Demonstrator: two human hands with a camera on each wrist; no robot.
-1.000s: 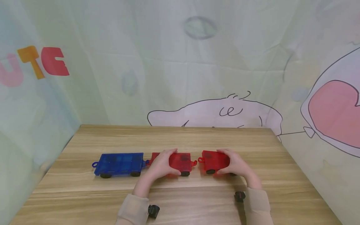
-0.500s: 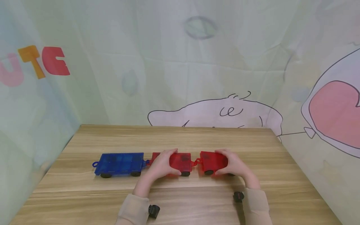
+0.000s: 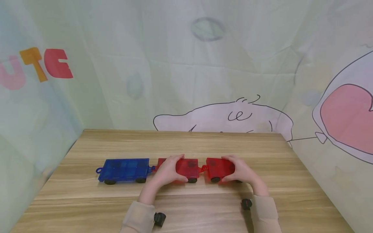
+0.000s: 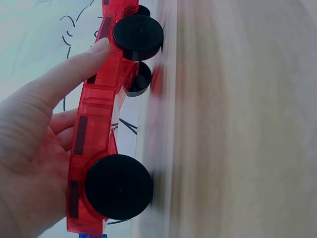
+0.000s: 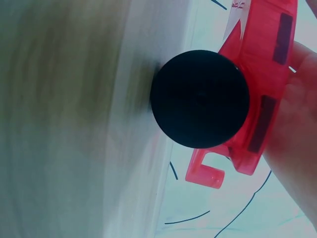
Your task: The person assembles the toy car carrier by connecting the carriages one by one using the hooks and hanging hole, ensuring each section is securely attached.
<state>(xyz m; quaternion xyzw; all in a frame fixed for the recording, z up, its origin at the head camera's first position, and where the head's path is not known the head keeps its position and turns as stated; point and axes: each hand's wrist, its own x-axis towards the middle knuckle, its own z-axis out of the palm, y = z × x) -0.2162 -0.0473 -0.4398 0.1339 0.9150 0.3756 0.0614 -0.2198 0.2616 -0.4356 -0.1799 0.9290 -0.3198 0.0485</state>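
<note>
On the wooden table, my left hand [image 3: 167,172] grips the middle red toy train car [image 3: 187,166] across its body. In the left wrist view the thumb presses the side of that red car [image 4: 91,119], above its black wheels. My right hand [image 3: 242,171] holds another red toy train car [image 3: 219,167] by its right part. The ring [image 3: 205,167] of the right car meets the hook of the middle car; whether it is seated cannot be told. A free hook [image 5: 205,176] shows at the right car's outer end in the right wrist view.
A blue toy train car [image 3: 125,169] stands at the left, joined to the middle red car, with a ring at its outer end. Small black cameras [image 3: 159,219] sit at the wrists. The wooden table [image 3: 186,142] ends at a printed cloth backdrop [image 3: 116,81].
The right hand has moved the right red car leftward, closing the gap until its ring reaches the middle car's hook. The left hand and blue car have stayed in place.
</note>
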